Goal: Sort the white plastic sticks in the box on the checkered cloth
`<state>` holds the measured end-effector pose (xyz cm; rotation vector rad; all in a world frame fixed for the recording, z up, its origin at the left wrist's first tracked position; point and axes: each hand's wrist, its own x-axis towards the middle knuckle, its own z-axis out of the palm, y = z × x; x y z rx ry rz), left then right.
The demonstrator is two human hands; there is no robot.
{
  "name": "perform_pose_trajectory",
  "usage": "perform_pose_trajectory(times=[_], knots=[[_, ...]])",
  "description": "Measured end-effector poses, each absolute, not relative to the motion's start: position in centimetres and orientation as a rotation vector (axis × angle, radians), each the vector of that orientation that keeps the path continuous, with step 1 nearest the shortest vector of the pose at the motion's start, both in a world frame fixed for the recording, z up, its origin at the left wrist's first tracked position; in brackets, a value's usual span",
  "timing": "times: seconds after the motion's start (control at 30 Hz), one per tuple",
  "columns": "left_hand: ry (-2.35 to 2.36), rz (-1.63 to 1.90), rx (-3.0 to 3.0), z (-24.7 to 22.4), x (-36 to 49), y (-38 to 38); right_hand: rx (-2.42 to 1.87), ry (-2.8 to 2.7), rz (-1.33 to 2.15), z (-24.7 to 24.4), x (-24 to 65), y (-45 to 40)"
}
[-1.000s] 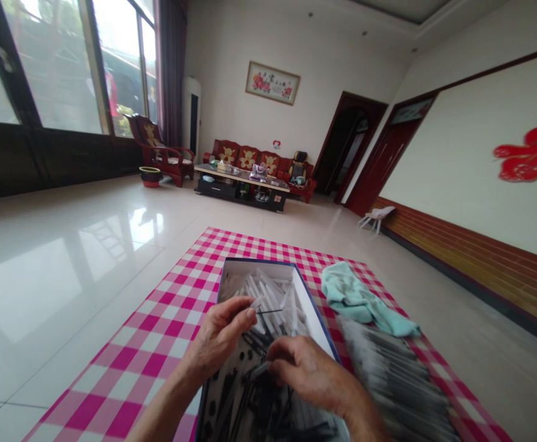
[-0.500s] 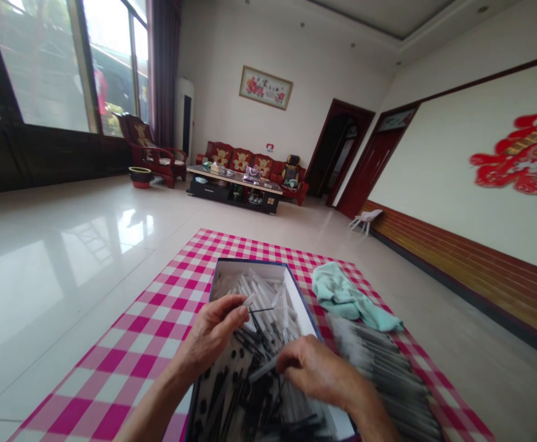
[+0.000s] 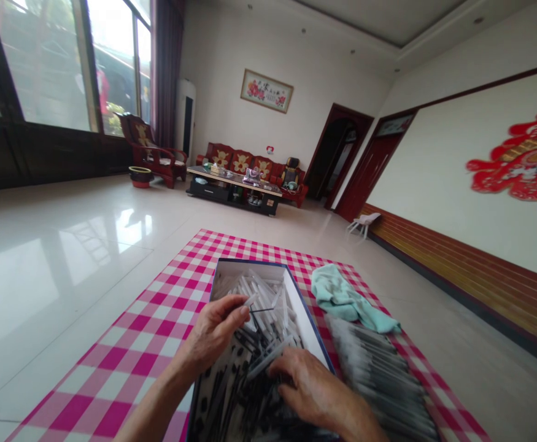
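A blue-edged box with white inner walls (image 3: 309,313) holds many loose pen parts: translucent tubes (image 3: 261,288) at the far end, small black pieces and thin black sticks (image 3: 231,387) nearer me. Above its left side, my left hand (image 3: 220,328) pinches a small clear plastic tube (image 3: 251,300); a thin black stick shows beside the fingertips. Lower in the box is my right hand (image 3: 307,383), its fingers curled down among the parts. One translucent tube lies against its fingertips, and what they grip is hidden.
Right of the box lies a pile of clear and dark pens (image 3: 378,374), partly blurred. A mint-green cloth (image 3: 342,294) is just beyond it. Everything rests on a pink-and-white checked cloth (image 3: 148,313). A coffee table (image 3: 231,187) and a sofa stand across the room.
My right hand has shifted slightly down and left into the box, and the tube by its fingers sits a little higher. My left hand keeps its pinch almost unmoved.
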<state>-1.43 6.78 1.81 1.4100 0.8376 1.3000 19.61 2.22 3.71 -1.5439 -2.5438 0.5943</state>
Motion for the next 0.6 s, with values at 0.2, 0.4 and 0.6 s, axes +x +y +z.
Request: perform_pose_trajectory(times=[0.2,0.4,0.6], knots=[[0.84,1.299,1.419,1.7,-1.5,6.9,-1.659,-2.556,0.611,3.6,21.1,1.8],[0.857,1.293,1.391,1.7,-1.4,6.9,-1.573,-2.665,0.654,3.5,21.6,1.7],[0.867,1.286,1.413,1.7,-1.5,6.9,-1.606,-2.689,0.645,3.8,21.8,1.4]])
